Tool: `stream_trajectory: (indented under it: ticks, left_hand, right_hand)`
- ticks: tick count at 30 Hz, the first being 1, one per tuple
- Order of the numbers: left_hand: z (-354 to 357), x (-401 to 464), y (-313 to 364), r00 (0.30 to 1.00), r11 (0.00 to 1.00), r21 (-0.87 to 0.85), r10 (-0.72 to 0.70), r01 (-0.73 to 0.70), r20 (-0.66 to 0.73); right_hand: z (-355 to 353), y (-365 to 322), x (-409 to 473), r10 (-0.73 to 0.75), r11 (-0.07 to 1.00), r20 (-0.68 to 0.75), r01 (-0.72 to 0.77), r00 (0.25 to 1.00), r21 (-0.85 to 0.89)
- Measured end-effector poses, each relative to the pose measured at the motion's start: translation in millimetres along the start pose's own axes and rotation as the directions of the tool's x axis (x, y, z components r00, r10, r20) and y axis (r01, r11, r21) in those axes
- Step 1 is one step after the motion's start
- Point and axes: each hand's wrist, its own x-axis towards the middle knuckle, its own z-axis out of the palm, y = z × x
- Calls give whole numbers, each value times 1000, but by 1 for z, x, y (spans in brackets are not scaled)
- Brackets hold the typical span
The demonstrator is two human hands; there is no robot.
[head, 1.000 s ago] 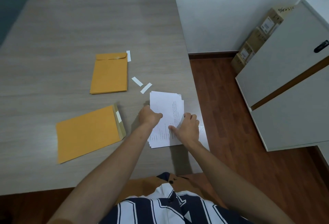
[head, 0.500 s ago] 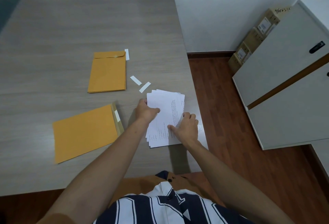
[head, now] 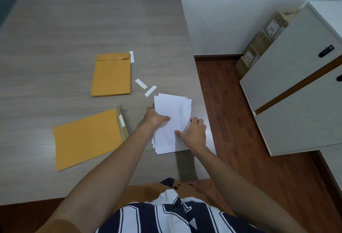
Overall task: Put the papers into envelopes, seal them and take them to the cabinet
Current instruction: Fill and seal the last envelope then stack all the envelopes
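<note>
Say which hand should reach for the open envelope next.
Probably left. The left hand is on the papers' left edge, nearest the open envelope; the right hand is on their far side.

I see counter (head: pixel 92 20): matt grey woodgrain | envelopes (head: pixel 111 77): matt kraft paper | papers (head: pixel 172 108): white printed sheets | floor (head: pixel 240 131): glossy red-brown wood

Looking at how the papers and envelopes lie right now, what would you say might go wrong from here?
The paper stack is fanned, with uneven edges, and lies close to the table's right edge; sheets might slide off onto the floor. Both the left hand and right hand grip it only at its near part, so loose sheets could slip when lifted. Three white peel strips lie loose near the envelopes and could get swept inside.
</note>
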Motion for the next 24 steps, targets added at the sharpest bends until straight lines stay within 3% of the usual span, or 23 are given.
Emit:
stream_trajectory:
  ticks: [7, 11, 20, 24]
  left_hand:
    - [2, 1, 2, 999, 989, 141, -31, 33, -19]
    - [5, 36, -20, 995, 959, 279, -11, 40, -104]
    - [-11, 8, -5, 1000, 999, -43, 6, -7, -19]
    - [-11, 3, -3, 1000, 997, -68, 24, -25, -7]
  right_hand:
    - [3, 2, 2, 4, 1000, -3, -4, 1000, 1]
    - [3, 2, 2, 4, 1000, -3, -4, 1000, -1]
    - [0, 1, 0, 12, 1000, -3, -12, 1000, 22]
    - [-1, 0, -1, 14, 999, 3, -14, 1000, 30]
